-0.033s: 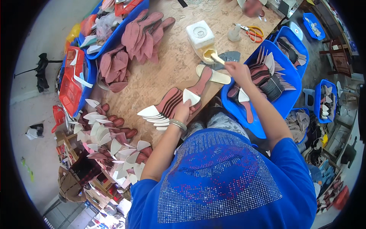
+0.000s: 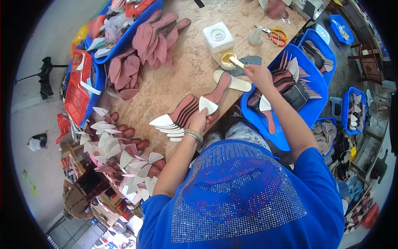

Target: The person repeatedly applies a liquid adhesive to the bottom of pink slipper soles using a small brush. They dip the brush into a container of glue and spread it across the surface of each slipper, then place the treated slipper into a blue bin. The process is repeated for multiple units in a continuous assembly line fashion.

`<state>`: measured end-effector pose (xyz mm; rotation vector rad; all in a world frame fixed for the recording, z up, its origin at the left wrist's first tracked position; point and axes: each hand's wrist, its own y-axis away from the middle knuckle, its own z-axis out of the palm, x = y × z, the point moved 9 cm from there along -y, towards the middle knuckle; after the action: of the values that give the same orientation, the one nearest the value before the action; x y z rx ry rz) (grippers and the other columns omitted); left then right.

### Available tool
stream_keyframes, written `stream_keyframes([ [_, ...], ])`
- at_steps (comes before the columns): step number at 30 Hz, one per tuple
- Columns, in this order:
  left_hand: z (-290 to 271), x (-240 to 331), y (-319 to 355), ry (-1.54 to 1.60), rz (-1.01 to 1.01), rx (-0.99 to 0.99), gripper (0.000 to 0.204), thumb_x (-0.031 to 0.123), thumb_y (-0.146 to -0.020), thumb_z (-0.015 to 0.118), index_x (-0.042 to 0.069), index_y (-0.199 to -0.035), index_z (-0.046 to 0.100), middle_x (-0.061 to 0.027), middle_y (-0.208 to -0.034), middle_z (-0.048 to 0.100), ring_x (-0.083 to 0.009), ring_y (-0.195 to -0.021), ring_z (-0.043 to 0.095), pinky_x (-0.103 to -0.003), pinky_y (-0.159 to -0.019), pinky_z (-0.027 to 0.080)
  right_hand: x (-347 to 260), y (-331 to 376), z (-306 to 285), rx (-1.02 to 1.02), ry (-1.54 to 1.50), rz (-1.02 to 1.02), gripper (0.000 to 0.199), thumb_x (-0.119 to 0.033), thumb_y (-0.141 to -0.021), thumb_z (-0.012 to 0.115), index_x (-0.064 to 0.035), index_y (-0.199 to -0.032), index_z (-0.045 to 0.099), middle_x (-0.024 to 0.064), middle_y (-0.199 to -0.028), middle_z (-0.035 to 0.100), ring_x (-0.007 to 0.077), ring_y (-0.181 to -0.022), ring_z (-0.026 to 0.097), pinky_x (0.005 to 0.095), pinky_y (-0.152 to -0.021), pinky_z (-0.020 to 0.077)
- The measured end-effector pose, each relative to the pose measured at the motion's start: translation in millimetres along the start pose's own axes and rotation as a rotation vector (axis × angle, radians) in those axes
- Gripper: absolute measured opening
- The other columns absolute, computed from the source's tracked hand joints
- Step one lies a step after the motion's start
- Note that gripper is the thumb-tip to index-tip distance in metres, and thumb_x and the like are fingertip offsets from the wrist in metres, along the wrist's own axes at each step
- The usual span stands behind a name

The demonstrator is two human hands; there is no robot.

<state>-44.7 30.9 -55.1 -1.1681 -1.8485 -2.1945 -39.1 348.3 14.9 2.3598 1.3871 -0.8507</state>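
My left hand [image 2: 199, 119] is closed on the white pointed end of a reddish-brown shoe insole [image 2: 219, 88], its thumb on top. This insole's far end overlaps a cream insole-shaped piece [image 2: 239, 84] on the table. Beside my left hand lies an overlapping row of similar insoles [image 2: 183, 111] with white ends fanned out. My right hand [image 2: 258, 76] grips a pale-handled brush [image 2: 235, 61], whose tip reaches the mouth of a cream glue container [image 2: 226, 58]. The brush's bristles are hidden in that opening. A white block [image 2: 217, 36] is behind the mouth.
Stacked reddish insoles [image 2: 153, 39] lie at the far left of the table [image 2: 186, 62]. White-tipped pieces [image 2: 110, 145] crowd its near left edge. Orange-handled scissors [image 2: 277, 38] and a small bottle [image 2: 255, 37] lie far right. A blue bin [image 2: 309, 114] with insoles stands beside my right arm.
My right hand and the brush have shifted very slightly at the container's mouth. My left hand and the insoles stay in place.
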Motion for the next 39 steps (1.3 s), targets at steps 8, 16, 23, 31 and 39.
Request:
stream_keyframes([
  [8, -1, 11, 2, -0.059, 0.119, 0.073, 0.028, 0.028, -0.094, 0.045, 0.002, -0.089, 0.056, -0.0018, -0.066, 0.055, -0.0072, -0.046, 0.043, -0.023, -0.040, 0.035, -25, -49, 47, -0.177, 0.452, -0.257, 0.016, -0.024, -0.080, 0.057, -0.0135, -0.080, 0.069, 0.0115, -0.072, 0.066, 0.0280, -0.065, 0.066, 0.0406, -0.058, 0.0520],
  [16, 3, 24, 10, 0.018, 0.090, 0.014, 0.024, 0.021, -0.095, 0.040, 0.001, -0.097, 0.054, -0.0058, -0.070, 0.061, -0.0071, -0.047, 0.047, -0.022, -0.042, 0.036, -21, -8, 17, -0.144, 0.388, -0.250, 0.019, -0.023, -0.082, 0.056, -0.0092, -0.075, 0.067, 0.0128, -0.070, 0.065, 0.0288, -0.062, 0.065, 0.0391, -0.055, 0.0524],
  [23, -3, 16, 0, 0.164, 0.011, -0.042, 0.020, 0.017, -0.093, 0.043, 0.000, -0.094, 0.054, -0.0072, -0.067, 0.060, -0.0073, -0.047, 0.047, -0.022, -0.041, 0.035, 32, 84, 35, -0.290, -0.455, 0.258, 0.020, -0.023, -0.081, 0.066, -0.0116, -0.096, 0.073, 0.0106, -0.082, 0.070, 0.0176, -0.064, 0.065, 0.0295, -0.059, 0.0500],
  [31, -8, 20, 1, 0.165, -0.015, -0.038, 0.019, 0.016, -0.093, 0.044, 0.001, -0.092, 0.055, -0.0060, -0.066, 0.059, -0.0060, -0.046, 0.047, -0.021, -0.040, 0.033, 1, 126, 48, -0.365, -0.336, 0.114, 0.020, -0.023, -0.080, 0.067, -0.0102, -0.095, 0.072, 0.0118, -0.083, 0.070, 0.0228, -0.073, 0.068, 0.0318, -0.070, 0.0528],
  [39, -11, 29, -3, 0.006, 0.076, -0.038, 0.019, 0.014, -0.089, 0.043, -0.001, -0.092, 0.052, -0.0072, -0.066, 0.059, -0.0078, -0.045, 0.046, -0.023, -0.039, 0.035, 25, 72, 44, -0.306, -0.148, 0.187, 0.023, -0.027, -0.082, 0.063, -0.0109, -0.096, 0.072, 0.0120, -0.077, 0.069, 0.0268, -0.068, 0.068, 0.0361, -0.066, 0.0533],
])
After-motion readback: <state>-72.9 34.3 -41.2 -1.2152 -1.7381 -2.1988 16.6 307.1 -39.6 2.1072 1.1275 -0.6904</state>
